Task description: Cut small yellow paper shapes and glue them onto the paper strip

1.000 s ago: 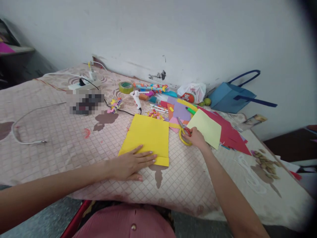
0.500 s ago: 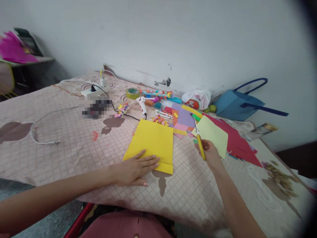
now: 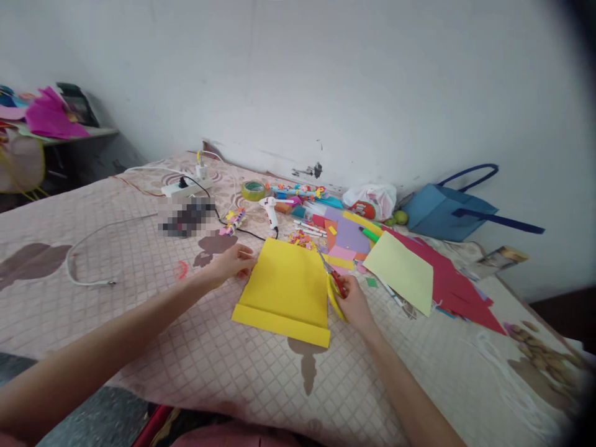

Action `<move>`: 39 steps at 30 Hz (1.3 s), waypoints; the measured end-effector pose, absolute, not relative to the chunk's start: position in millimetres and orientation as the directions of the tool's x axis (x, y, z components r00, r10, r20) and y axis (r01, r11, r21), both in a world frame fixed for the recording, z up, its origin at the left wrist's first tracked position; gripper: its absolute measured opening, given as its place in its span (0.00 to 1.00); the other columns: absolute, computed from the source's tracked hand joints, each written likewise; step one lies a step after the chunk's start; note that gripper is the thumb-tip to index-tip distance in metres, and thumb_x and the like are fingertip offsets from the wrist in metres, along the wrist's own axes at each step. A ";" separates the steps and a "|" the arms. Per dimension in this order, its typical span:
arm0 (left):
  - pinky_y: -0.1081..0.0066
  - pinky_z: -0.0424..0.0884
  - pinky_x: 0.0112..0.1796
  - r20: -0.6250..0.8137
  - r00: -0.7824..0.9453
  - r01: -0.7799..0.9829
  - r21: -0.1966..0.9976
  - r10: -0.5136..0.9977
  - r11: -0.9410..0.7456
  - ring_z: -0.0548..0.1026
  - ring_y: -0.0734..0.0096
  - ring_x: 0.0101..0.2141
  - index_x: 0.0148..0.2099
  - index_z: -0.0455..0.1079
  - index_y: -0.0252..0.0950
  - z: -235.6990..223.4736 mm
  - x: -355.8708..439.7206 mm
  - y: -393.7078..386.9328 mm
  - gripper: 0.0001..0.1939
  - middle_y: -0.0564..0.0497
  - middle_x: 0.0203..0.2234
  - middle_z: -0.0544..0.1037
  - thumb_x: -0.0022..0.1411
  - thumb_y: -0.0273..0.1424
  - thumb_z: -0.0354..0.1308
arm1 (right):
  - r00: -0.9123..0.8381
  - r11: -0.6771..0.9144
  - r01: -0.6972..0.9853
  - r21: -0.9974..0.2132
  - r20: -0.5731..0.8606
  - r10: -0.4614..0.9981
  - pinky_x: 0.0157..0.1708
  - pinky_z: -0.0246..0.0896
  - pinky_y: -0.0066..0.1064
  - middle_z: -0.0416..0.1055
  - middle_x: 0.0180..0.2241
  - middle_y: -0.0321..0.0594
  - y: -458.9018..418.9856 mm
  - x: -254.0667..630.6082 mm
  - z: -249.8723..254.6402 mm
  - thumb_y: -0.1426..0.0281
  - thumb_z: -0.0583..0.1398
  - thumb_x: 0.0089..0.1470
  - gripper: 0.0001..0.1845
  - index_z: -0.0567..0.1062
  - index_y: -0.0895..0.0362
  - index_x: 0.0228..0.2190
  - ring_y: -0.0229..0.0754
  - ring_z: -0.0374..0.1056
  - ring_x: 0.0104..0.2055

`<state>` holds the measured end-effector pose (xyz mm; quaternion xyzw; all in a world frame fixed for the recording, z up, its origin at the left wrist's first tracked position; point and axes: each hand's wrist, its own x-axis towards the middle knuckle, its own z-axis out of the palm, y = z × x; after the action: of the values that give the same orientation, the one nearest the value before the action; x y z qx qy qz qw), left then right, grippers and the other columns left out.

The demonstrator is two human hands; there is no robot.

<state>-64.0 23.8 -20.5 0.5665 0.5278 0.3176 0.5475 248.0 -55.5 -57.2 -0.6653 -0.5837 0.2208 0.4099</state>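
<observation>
A yellow paper sheet (image 3: 288, 279) with a folded strip along its near edge lies flat on the table in front of me. At its upper left edge is my left hand (image 3: 235, 261), its fingers curled on the paper's side. My right hand (image 3: 356, 304) grips a pair of scissors (image 3: 336, 297) with yellow and red handles. The blades point away from me and lie along the sheet's right edge; whether they touch the paper I cannot tell.
Behind the sheet are a white glue gun (image 3: 270, 212), a tape roll (image 3: 254, 190) and small paper bits (image 3: 302, 241). To the right lie pale green paper (image 3: 403, 270), red paper (image 3: 447, 285) and a blue bag (image 3: 451, 211). A power strip (image 3: 186, 186) stands back left.
My left hand has lifted off the sheet's middle and moved to its left edge. My right hand has brought the scissors left to the sheet's right edge.
</observation>
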 end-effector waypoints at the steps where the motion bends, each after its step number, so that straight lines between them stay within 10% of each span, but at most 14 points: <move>1: 0.76 0.67 0.20 -0.224 0.247 0.242 0.956 0.943 0.164 0.71 0.77 0.20 0.41 0.60 0.34 -21.2 -61.7 23.8 0.20 0.51 0.28 0.73 0.48 0.36 0.61 | 0.214 0.019 0.605 -0.796 0.186 0.959 0.32 0.66 0.38 0.73 0.34 0.41 -53.1 245.9 -58.6 0.61 0.61 0.42 0.16 0.64 0.53 0.33 0.47 0.71 0.34; 14: 0.77 0.60 0.18 -0.111 0.134 0.317 0.946 0.985 0.064 0.64 0.81 0.15 0.40 0.62 0.33 -20.2 -70.1 47.7 0.18 0.53 0.23 0.71 0.46 0.30 0.63 | 0.245 0.065 0.558 -0.827 0.239 0.940 0.39 0.64 0.37 0.71 0.37 0.45 -21.4 223.5 -45.1 0.61 0.60 0.43 0.18 0.61 0.54 0.34 0.45 0.70 0.38; 19: 0.73 0.65 0.29 0.086 0.056 0.449 0.888 0.995 -0.102 0.67 0.78 0.24 0.50 0.60 0.37 -14.6 -83.1 33.4 0.27 0.48 0.40 0.71 0.47 0.30 0.61 | 0.193 0.062 0.539 -0.840 0.195 0.962 0.38 0.65 0.36 0.71 0.36 0.43 -41.0 244.1 -38.1 0.57 0.60 0.42 0.21 0.60 0.53 0.35 0.44 0.70 0.37; 26: 0.70 0.67 0.37 0.248 0.588 0.522 0.611 0.770 -0.595 0.73 0.68 0.35 0.41 0.68 0.35 -4.1 -64.2 -15.7 0.10 0.48 0.35 0.75 0.60 0.32 0.50 | 0.022 0.008 0.792 -0.610 0.041 0.999 0.41 0.63 0.42 0.70 0.43 0.45 -109.8 271.5 -26.0 0.61 0.65 0.38 0.26 0.64 0.53 0.40 0.50 0.68 0.41; 39: 0.65 0.65 0.47 0.197 0.875 0.290 0.518 0.442 -0.805 0.69 0.64 0.46 0.49 0.66 0.35 4.2 -34.8 -30.8 0.14 0.44 0.44 0.72 0.63 0.28 0.46 | -0.238 0.223 0.923 -0.313 -0.010 0.971 0.42 0.61 0.42 0.67 0.41 0.46 -151.8 288.7 -7.0 0.63 0.62 0.42 0.23 0.65 0.54 0.41 0.51 0.65 0.43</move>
<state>-34.8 -30.8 4.2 0.9370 0.1954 0.1560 0.2439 288.7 -151.8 -7.0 -0.6100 -0.7764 0.1277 0.0938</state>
